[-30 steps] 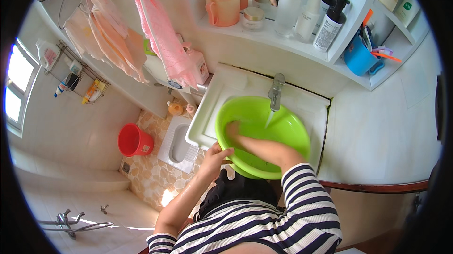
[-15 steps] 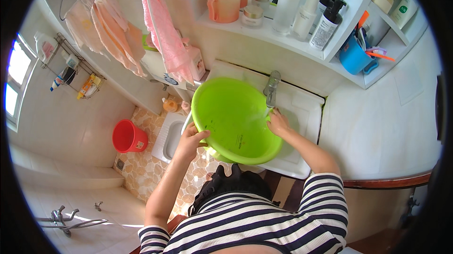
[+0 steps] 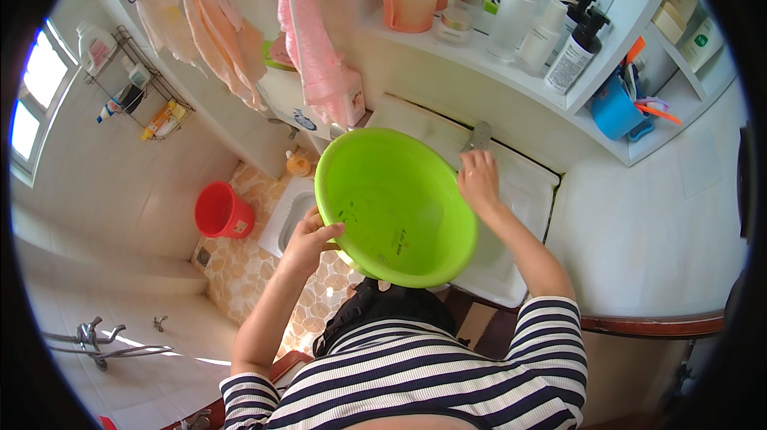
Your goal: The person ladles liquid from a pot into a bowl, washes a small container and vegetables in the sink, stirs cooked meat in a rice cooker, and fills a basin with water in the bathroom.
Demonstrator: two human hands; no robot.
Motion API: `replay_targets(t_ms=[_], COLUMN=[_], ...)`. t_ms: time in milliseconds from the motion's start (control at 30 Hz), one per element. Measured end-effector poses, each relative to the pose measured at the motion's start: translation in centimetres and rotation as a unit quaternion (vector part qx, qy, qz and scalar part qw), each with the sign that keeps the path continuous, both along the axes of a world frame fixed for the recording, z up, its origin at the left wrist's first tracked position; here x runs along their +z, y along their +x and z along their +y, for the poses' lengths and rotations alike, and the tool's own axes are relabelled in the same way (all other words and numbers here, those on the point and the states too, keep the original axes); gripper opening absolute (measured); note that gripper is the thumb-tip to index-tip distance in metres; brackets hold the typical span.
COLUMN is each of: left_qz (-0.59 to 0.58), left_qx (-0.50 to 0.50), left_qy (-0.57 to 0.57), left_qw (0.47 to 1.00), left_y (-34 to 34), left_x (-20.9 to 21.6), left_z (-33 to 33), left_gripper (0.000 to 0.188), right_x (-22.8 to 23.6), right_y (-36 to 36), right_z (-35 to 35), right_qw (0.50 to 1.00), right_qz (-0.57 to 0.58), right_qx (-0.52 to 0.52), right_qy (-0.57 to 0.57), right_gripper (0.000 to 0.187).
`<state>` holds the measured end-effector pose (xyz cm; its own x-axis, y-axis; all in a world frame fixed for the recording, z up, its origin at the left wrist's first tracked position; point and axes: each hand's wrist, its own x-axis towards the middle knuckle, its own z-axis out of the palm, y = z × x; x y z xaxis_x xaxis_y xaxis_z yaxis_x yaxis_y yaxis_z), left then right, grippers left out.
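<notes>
A large bright green basin (image 3: 387,226) is tilted over the near left part of the white sink (image 3: 511,250). My left hand (image 3: 307,240) is closed on its left rim, with the thumb over the edge and the other fingers outside. My right hand (image 3: 481,182) is at the metal faucet (image 3: 478,136), fingers bent over its front part and hiding the spout. The right wrist is just beside the basin's right rim. Small dark specks and a printed mark show on the basin's inside; whether water lies in it is hard to tell.
Behind the sink, a shelf (image 3: 423,39) carries bottles, a jar and a pink cup (image 3: 409,0). A blue toothbrush cup (image 3: 619,107) is at the right. Pink towels (image 3: 307,39) hang at the left. A red bucket (image 3: 224,210) stands on the floor beside a squat toilet (image 3: 289,210).
My right hand has left the basin's right rim and moved up to the faucet. The basin has shifted slightly toward me, held by my left hand. The view has turned a little.
</notes>
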<state>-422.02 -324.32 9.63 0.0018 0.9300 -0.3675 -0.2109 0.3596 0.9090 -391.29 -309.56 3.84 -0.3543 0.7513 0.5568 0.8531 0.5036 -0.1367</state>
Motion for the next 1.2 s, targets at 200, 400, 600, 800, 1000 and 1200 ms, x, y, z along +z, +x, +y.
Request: replay_targets(t_ms=[200, 400, 600, 800, 1000, 1200], left_qz=[-0.032, -0.052, -0.063, -0.053, -0.013, -0.111], left_qx=[-0.009, -0.024, 0.074, 0.079, 0.101, 0.159], left_qy=[0.028, 0.002, -0.022, -0.033, 0.03, -0.11], left_qw=[0.999, 0.998, 0.995, 0.995, 0.994, 0.975], left_y=[0.9, 3.6, -1.1, -4.6, -7.9, -15.9], left_x=[-0.8, -1.6, -3.7, -2.2, -1.7, -8.7], left_z=[-1.5, -0.9, -1.3, -3.9, -6.7, -15.8], left_gripper=[0.023, 0.023, 0.02, 0.022, 0.028, 0.039], right_x=[-11.0, -16.4, -1.6, -2.4, -2.7, -0.1], right_y=[-5.7, -18.7, -12.6, -0.1, -2.5, -13.2], right_z=[-1.5, 1.5, -7.2, -5.9, -6.3, -8.1], right_qw=[0.68, 0.908, 0.586, 0.933, 0.854, 0.899], right_qz=[0.014, 0.276, -0.067, -0.23, 0.209, 0.233], right_qx=[-0.099, -0.061, 0.447, 0.132, 0.103, 0.222], right_qy=[-0.726, -0.31, -0.673, -0.244, -0.465, -0.295], right_gripper=[0.048, 0.049, 0.028, 0.036, 0.07, 0.075])
